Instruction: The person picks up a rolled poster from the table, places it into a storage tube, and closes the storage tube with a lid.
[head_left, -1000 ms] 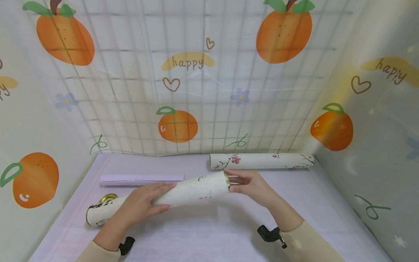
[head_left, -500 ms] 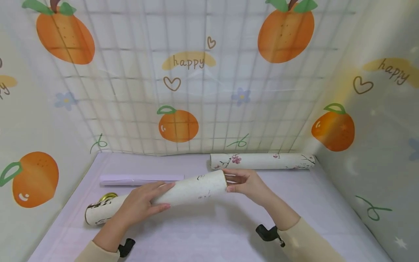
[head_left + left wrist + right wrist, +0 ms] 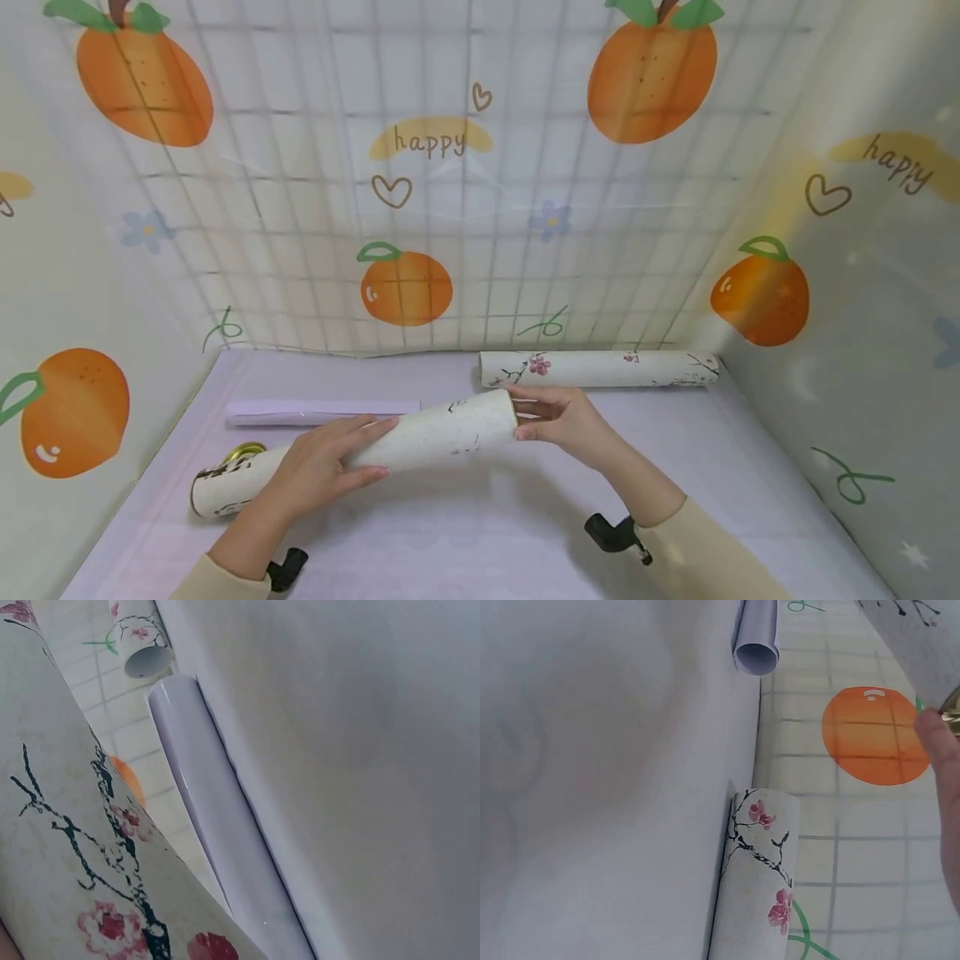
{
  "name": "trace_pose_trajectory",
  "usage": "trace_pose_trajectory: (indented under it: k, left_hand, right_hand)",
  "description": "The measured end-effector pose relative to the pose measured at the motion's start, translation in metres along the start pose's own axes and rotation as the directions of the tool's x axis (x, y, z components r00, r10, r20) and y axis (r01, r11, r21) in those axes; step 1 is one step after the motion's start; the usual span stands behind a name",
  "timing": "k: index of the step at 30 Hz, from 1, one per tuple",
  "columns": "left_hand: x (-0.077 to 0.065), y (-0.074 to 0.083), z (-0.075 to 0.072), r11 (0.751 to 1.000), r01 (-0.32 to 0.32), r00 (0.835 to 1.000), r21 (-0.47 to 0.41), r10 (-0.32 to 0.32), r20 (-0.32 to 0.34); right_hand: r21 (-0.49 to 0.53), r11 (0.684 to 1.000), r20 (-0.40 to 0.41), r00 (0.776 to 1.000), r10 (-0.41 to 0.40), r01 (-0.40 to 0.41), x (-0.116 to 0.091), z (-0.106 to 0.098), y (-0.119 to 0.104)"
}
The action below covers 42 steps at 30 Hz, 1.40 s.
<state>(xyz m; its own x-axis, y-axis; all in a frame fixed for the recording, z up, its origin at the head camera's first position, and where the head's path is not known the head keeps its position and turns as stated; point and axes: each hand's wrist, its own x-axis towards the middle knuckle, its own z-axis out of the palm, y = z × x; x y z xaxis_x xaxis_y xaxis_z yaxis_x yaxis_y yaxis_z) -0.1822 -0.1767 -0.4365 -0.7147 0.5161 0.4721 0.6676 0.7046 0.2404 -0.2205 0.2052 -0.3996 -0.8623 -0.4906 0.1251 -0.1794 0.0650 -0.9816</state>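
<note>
A long white tube [image 3: 442,429] with plum-blossom print and gold-edged ends slants across the middle in the head view, its right end higher than its left. My left hand [image 3: 326,467] grips it around the middle from above. At the raised right end, my right hand [image 3: 562,421] pinches a gold lid [image 3: 952,712], with thumb and fingers spread at the rim; most of the lid is hidden. Branches and pink flowers on the tube's side show large in the left wrist view. Another gold lid [image 3: 245,451] lies behind the tube's left end.
A second blossom-print tube [image 3: 600,368] lies at the back right against the curtain. A pale purple roll [image 3: 315,411] lies at the back left, behind the left hand. An orange-printed curtain [image 3: 480,208] over a wire grid closes off the back and sides.
The right hand has shifted slightly left against the tube's end, and less of the gold rim shows there. The left hand keeps its grip in nearly the same place.
</note>
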Motion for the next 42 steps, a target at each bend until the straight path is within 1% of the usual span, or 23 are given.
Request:
trace_pose_trajectory:
  k: [3,9,11,15,23,25,30,36,42]
  left_hand:
    - [0.0002,-0.0004,0.0012,1.000,0.004,1.000,-0.002,-0.004,-0.003]
    - [0.0000,-0.0011,0.0024,0.999,0.019,1.000,-0.030,-0.019,0.007]
    - [-0.0005,-0.0014,0.0019,0.999,0.028,1.000,-0.028,-0.028,0.011]
    - [-0.0017,-0.0020,0.0019,0.999,0.040,0.999,-0.023,-0.040,0.014]
    - [-0.0017,-0.0005,0.0059,0.999,0.024,1.000,-0.029,-0.024,0.013]
    - [-0.0014,0.0001,0.0061,0.999,0.031,0.999,-0.030,-0.030,0.014]
    - [-0.0006,0.0017,0.0042,0.997,0.059,0.998,-0.041,-0.058,0.030]
    - [0.0002,0.0021,0.0018,0.996,0.076,0.996,-0.053,-0.073,0.053]
    - [0.0005,0.0026,0.0004,0.994,0.094,0.993,-0.059,-0.089,0.079]
  right_hand:
    - [-0.004,1.000,0.025,1.000,-0.011,0.011,-0.0008,-0.0027,-0.0002]
    - [0.045,0.997,0.119,0.990,-0.075,0.070,-0.0047,-0.0095,0.0031]
    - [0.054,0.995,0.132,0.987,-0.088,0.082,-0.0050,-0.0103,0.0045]
    - [0.053,0.994,0.132,0.986,-0.098,0.092,-0.0039,-0.0091,0.0052]
    - [0.019,0.998,0.123,0.991,-0.058,0.056,-0.0078,-0.0083,0.0053]
    - [0.019,0.998,0.120,0.991,-0.056,0.054,-0.0087,-0.0086,0.0053]
    - [0.003,0.997,0.121,0.990,-0.073,0.073,-0.0077,-0.0090,0.0068]
    - [-0.033,0.993,0.148,0.983,-0.107,0.113,-0.0059,-0.0091,0.0060]
    - [-0.051,0.991,0.174,0.978,-0.113,0.123,-0.0037,-0.0105,0.0075]
